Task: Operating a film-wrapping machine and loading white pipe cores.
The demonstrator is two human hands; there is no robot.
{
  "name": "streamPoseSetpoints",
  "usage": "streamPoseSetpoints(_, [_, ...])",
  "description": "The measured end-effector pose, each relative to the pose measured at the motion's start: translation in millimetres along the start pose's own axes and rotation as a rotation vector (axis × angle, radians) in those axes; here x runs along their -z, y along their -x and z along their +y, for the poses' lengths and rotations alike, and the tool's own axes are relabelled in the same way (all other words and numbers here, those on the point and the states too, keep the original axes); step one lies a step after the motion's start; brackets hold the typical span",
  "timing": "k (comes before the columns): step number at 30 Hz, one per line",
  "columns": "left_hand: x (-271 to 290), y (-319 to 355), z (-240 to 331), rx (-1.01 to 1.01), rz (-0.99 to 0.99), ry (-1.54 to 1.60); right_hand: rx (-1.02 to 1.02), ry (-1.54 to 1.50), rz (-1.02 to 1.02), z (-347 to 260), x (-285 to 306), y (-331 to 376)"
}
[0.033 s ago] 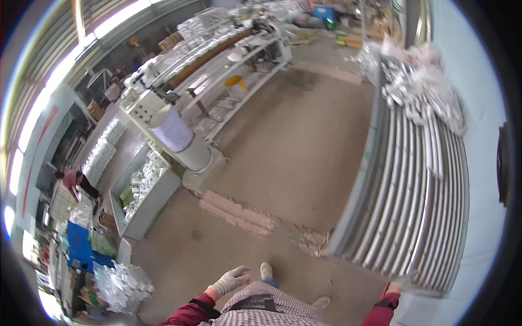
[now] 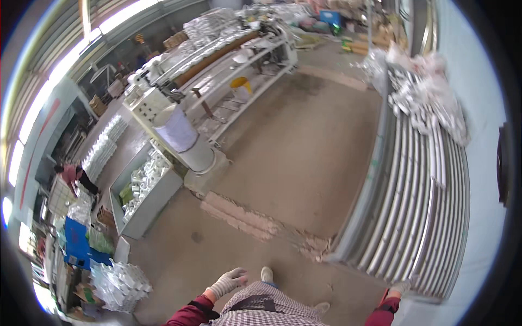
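My left hand (image 2: 228,282), in a pale knitted glove with bare fingertips, hangs in front of my checked apron (image 2: 266,299). Its fingers are loosely stretched and apart, with nothing in them. Over on the right, my right hand (image 2: 401,287), gloved alike, is at the near end of a bed of long silvery metal tubes (image 2: 399,201). Its fingers are small and blurred against the tube ends; whether they grip or only touch one cannot be made out. Crumpled clear plastic sheeting (image 2: 429,103) covers the far ends of the tubes.
A long machine (image 2: 217,70) with a roller stands ahead, a yellow bucket (image 2: 241,86) under it. Left of it is a grey bin (image 2: 157,204) of white rolls. A plastic-wrapped stack (image 2: 119,285) sits near left. A person (image 2: 76,176) bends farther off. Broken concrete strip (image 2: 239,217) crosses the floor.
The view has shifted slightly, so the tubes and machine appear a little lower and farther right. My right hand is slightly lower, still by the tube ends; my left hand is nearly unchanged.
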State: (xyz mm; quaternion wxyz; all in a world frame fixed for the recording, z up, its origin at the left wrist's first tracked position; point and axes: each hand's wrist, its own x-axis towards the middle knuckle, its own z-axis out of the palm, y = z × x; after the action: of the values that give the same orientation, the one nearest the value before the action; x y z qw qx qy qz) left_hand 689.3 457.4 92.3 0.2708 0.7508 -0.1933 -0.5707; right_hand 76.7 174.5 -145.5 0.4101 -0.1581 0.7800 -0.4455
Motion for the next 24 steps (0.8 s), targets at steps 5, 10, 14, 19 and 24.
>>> streamPoseSetpoints(5, [154,-19,2,-0.146,0.339,0.169,0.222,0.028,0.185,53,-49,13])
streamPoseSetpoints(10, [249,-85,43,-0.233,0.456,0.340,0.177,-0.119,-0.535,-92,-289,329])
streamPoseSetpoints(14, [301,-141,101,-0.350,0.392,0.362,0.297,0.137,-0.873,-115,-419,413])
streamPoseSetpoints(19, [393,-193,103,-0.240,0.478,0.417,0.256,0.253,-1.147,-178,-631,446])
streamPoseSetpoints(24, [478,-184,96,-0.181,0.693,0.586,1.079,0.433,-1.703,-265,-904,596])
